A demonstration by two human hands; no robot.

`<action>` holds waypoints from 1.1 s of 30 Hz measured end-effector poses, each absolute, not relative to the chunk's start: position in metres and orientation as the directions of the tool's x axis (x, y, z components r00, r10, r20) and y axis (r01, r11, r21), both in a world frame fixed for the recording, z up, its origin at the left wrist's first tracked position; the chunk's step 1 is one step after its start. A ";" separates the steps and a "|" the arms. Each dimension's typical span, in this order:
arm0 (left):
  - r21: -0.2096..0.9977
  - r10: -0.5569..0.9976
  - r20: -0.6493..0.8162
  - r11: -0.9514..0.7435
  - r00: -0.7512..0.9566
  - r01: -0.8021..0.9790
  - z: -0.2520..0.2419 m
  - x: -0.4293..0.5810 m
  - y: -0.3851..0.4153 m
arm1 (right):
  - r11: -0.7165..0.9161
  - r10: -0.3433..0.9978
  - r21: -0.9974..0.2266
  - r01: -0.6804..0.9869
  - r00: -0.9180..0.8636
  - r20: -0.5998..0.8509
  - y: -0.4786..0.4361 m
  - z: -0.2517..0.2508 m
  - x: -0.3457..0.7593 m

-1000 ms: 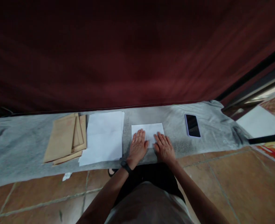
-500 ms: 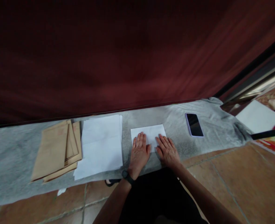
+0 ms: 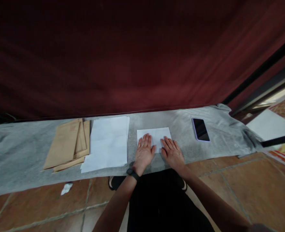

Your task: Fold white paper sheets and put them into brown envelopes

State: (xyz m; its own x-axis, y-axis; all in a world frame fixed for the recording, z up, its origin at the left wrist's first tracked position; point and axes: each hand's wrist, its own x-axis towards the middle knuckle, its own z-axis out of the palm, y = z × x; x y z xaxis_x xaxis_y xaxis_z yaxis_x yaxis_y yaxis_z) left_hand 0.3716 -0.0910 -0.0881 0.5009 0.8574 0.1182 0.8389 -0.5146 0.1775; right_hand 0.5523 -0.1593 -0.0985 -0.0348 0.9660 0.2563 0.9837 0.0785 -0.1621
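A small white sheet of paper (image 3: 157, 132), apparently folded, lies on the grey cloth in front of me. Flat on its left part rests my left hand (image 3: 144, 152), fingers stretched out and a dark watch on the wrist. My right hand (image 3: 172, 153) presses on the right part, its fingers spread as well. Both palms cover the paper's near corners. To the left of my left hand is a stack of larger white sheets (image 3: 110, 141), and beyond it several brown envelopes (image 3: 65, 141) overlap one another.
A phone with a purple edge (image 3: 201, 129) lies right of my hands on the grey cloth (image 3: 19, 151). Behind the bench hangs a dark red curtain (image 3: 123, 80). A crumpled white scrap (image 3: 66, 188) is on the tiled floor (image 3: 45, 203). Dark bars cross at the right.
The camera view has shifted a little, so the envelopes and sheets appear further right and higher. Both hands stay flat on the paper, nearly in the same place.
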 end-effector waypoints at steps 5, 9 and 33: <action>0.150 0.855 0.103 -0.518 0.508 0.842 -0.090 0.372 -0.091 | 0.085 0.961 -0.155 0.984 -0.040 0.273 -0.158 -0.103 0.554; 0.137 0.854 0.083 -0.520 0.513 0.843 -0.090 0.372 -0.090 | 0.072 0.962 -0.145 0.987 -0.031 0.272 -0.158 -0.103 0.554; 0.173 0.834 0.167 -0.550 0.526 0.817 -0.093 0.376 -0.074 | 0.086 0.983 -0.148 0.985 -0.060 0.173 -0.154 -0.102 0.563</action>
State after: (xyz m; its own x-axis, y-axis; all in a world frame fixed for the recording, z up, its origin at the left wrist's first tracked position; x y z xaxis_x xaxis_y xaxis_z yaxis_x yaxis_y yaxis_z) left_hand 0.3758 -0.0742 -0.0933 0.5263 0.8337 0.1673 0.8169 -0.5504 0.1726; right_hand 0.5627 -0.1539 -0.1020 -0.0595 0.9830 0.1735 0.9852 0.0858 -0.1481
